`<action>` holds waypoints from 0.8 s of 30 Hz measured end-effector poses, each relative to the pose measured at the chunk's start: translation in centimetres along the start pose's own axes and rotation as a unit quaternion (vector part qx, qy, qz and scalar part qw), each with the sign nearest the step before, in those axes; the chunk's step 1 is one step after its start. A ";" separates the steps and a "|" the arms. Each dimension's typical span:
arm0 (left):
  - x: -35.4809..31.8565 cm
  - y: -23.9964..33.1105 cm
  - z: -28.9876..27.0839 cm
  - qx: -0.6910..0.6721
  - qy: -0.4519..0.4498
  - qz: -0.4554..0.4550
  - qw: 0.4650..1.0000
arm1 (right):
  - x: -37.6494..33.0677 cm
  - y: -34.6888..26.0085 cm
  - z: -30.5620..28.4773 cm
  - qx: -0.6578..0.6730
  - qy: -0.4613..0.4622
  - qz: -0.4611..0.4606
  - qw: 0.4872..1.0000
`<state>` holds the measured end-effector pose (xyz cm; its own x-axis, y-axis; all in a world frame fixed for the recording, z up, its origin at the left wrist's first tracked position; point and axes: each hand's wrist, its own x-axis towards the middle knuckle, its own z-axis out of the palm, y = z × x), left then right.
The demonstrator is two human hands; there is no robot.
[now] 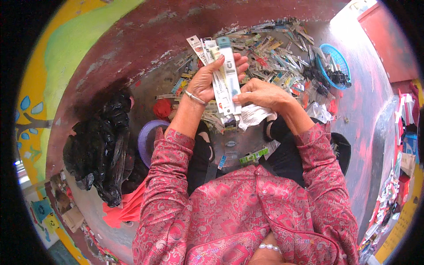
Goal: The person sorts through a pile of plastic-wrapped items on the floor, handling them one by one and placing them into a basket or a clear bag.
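My left hand (206,80) holds a small fanned bundle of long, narrow white packets (213,52), with its thumb across them and its fingers behind. On top lies a flat white packet with a teal end (230,73), tilted slightly. The fingers of my right hand (263,95) are bent, and its thumb presses the lower end of this packet. A crumpled white cloth (255,116) hangs just under my right hand; whether the hand grips it too is hidden. Beyond both hands spreads a large heap of similar narrow packets (276,57).
A blue plastic basket (324,52) with dark scraps stands at the far right. Black plastic bags (99,148) and red cloth or plastic (126,205) lie on the left, near a purple round rim (145,139). A maroon wall (132,35) borders the far side. Green packaging (254,155) lies between my legs.
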<state>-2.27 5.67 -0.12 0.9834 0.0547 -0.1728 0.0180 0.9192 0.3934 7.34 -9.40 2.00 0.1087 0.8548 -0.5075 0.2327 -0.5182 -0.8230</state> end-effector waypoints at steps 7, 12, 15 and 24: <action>-0.7 0.3 0.8 0.066 -0.076 0.039 0.994 | -1.1 -0.4 -0.8 0.297 -0.038 -0.014 0.954; -0.7 0.1 0.7 0.085 -0.047 0.028 0.995 | -0.8 0.5 -0.6 0.230 -0.043 -0.050 0.971; -0.1 -0.5 0.1 0.059 -0.005 -0.002 0.998 | -0.9 0.2 -0.3 0.186 -0.007 -0.037 0.982; 0.6 -0.5 -0.3 0.156 0.131 0.008 0.979 | -1.0 0.6 -1.1 -0.096 0.072 -0.018 0.993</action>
<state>-1.77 5.30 -0.66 0.9046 0.2042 -0.3743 0.0972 0.7560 0.6473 8.38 -10.47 2.30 0.2314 0.8754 -0.4244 0.4166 -0.4834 -0.7699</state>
